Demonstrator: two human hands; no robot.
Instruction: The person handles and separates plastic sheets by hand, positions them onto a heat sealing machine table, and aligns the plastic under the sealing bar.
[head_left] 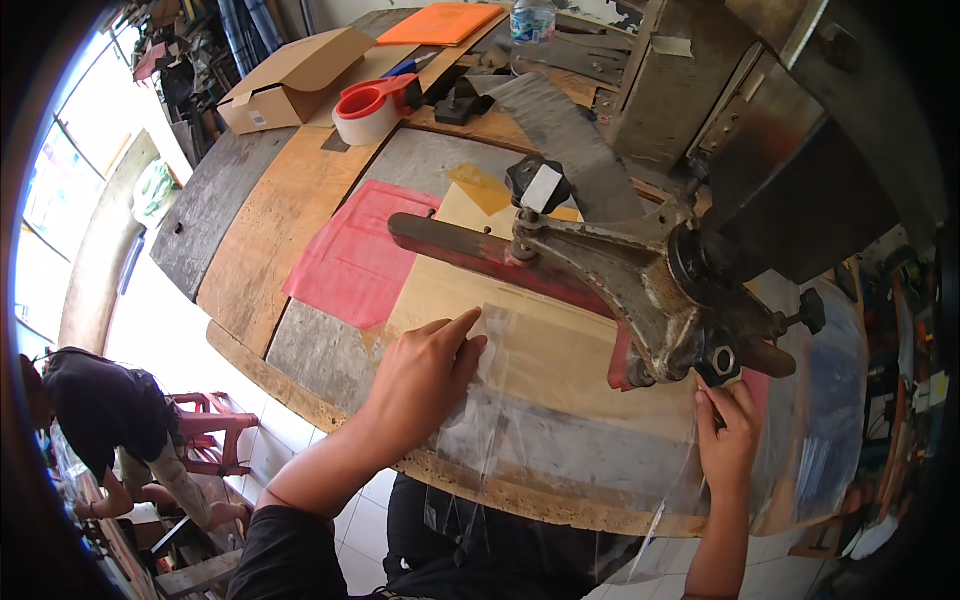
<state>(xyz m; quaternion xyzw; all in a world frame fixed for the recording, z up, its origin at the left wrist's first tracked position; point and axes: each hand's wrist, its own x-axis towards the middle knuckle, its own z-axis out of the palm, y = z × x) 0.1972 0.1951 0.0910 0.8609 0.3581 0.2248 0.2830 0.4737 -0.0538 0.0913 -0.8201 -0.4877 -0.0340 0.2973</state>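
Observation:
A clear plastic sheet (560, 400) lies over the tan sheet on the work table and hangs down past the front edge toward my lap. My left hand (420, 380) is at its left edge, thumb and forefinger close together on the film. My right hand (730, 425) pinches the film's right side, just under a black knob (718, 360) of the press. Above the sheet, the press's worn metal arm (630, 250) carries a long dark bar (490, 255) with a reddish edge. The bar stands beyond both hands. Contact between bar and film cannot be made out.
A red sheet (350, 250) lies left of the bar. Farther back are a tape roll in a red dispenser (370, 108), a cardboard box (295, 80), an orange folder (440, 24) and a bottle (532, 22). A person (110, 420) bends near a red stool (215, 430) at left.

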